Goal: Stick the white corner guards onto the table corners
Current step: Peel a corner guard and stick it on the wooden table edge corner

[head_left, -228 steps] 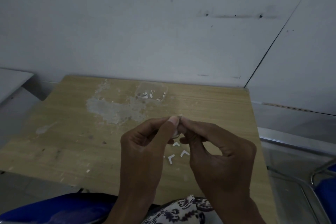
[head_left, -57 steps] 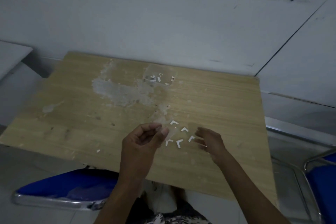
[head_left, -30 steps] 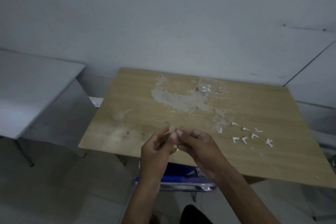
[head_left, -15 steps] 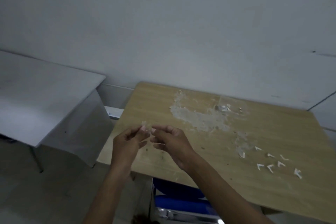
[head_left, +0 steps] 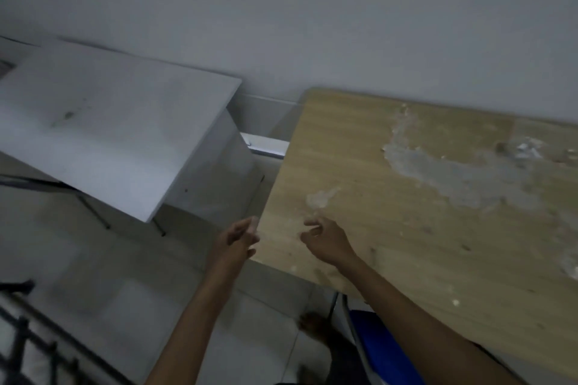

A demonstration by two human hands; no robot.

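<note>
1. As both hands reach the near left corner of the wooden table (head_left: 422,228), no guard shows stuck on that corner; the edge looks bare.
2. Left hand (head_left: 237,239) sits just off the table's left edge, fingers curled, pinching a small pale piece at the fingertips, probably a white corner guard (head_left: 254,223). Blur leaves that uncertain.
3. Right hand (head_left: 325,239) hovers over the tabletop near the same corner, fingers loosely bent, holding nothing visible.
4. Far left corner by the wall also looks unguarded; the other corners are out of view.
5. Judgement: task is early. This corner is about to be fitted, the rest remain.
6. Grey side table (head_left: 103,134) stands apart to the left.
</note>
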